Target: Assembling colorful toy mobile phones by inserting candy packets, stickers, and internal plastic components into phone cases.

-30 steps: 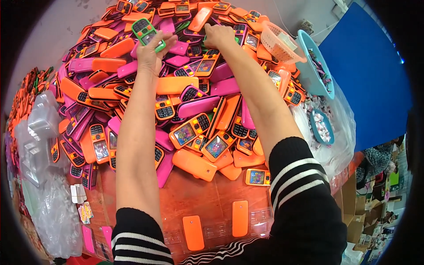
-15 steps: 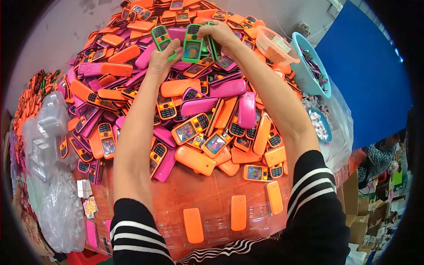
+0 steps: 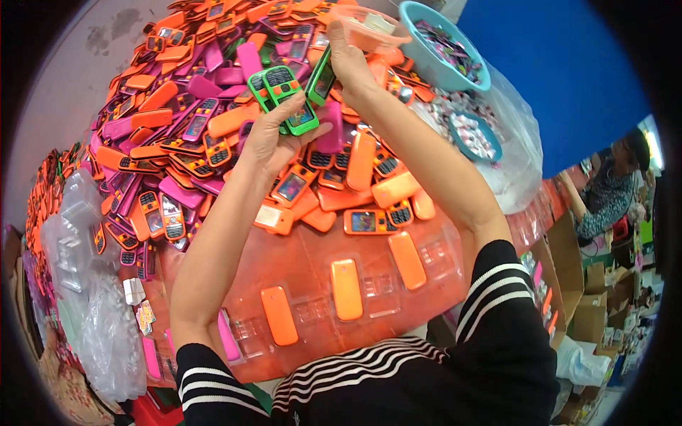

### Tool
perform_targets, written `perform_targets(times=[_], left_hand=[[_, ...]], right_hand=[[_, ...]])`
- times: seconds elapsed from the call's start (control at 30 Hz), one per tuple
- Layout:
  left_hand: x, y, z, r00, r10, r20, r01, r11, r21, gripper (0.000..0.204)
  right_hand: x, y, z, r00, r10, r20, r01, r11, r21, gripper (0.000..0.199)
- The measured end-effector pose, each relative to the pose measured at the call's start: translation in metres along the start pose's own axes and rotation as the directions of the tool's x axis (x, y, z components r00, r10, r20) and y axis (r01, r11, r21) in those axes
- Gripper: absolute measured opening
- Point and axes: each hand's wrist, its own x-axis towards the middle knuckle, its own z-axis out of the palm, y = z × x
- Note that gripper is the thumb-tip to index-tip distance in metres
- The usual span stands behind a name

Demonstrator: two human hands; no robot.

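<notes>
My left hand (image 3: 268, 143) is closed round at least two green toy phones (image 3: 301, 113), fanned over each other with keypads and screens up. Just beside them, my right hand (image 3: 349, 65) grips another green toy phone (image 3: 322, 79), tilted nearly on edge; whether more lie behind it I cannot tell. Both hands are above a big heap of orange and magenta toy phones (image 3: 160, 96). Nearer to me, an orange toy phone (image 3: 279, 316), a yellow-orange one (image 3: 347, 290) and another orange one (image 3: 407, 260) lie face down in clear plastic blister trays (image 3: 381, 285) on the red table.
A light blue basin (image 3: 408, 42) of small packets and a peach basket (image 3: 355, 32) stand at the far right. Closer, a small teal basin (image 3: 462, 145) holds white pieces. Clear plastic packaging (image 3: 106, 341) lies at left. A person (image 3: 614, 188) sits beyond cardboard boxes (image 3: 590, 319) on the right.
The view has shifted, and the table's near part shows higher. My hands have come back from the heap's far part, close together. The left now holds at least two green toy phones, where one showed before.
</notes>
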Motion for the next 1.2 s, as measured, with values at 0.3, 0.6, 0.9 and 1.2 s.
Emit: perform_targets(times=[0.3,0.6,0.9,1.2], left_hand=[[-0.021,-0.076,0.048,0.995,-0.082,0.064,0.07,0.982,0.175,0.021],[-0.057,-0.179,0.131,0.926,-0.331,0.183,0.265,0.913,0.311,0.03],[-0.078,-0.238,0.154,0.82,-0.572,0.012,0.571,0.82,0.033,0.02],[-0.095,-0.243,0.165,0.8,-0.597,-0.059,0.584,0.798,-0.148,0.022]], right_hand=[[-0.135,-0.028,-0.156,0.965,-0.12,0.233,0.154,0.978,-0.137,0.037],[-0.285,-0.01,-0.295,0.975,0.214,0.055,-0.22,0.962,0.159,0.033],[-0.299,-0.02,-0.321,0.965,0.167,-0.204,-0.205,0.961,-0.184,0.056],[-0.322,0.024,-0.298,0.982,-0.051,-0.18,0.073,0.99,0.12,0.034]])
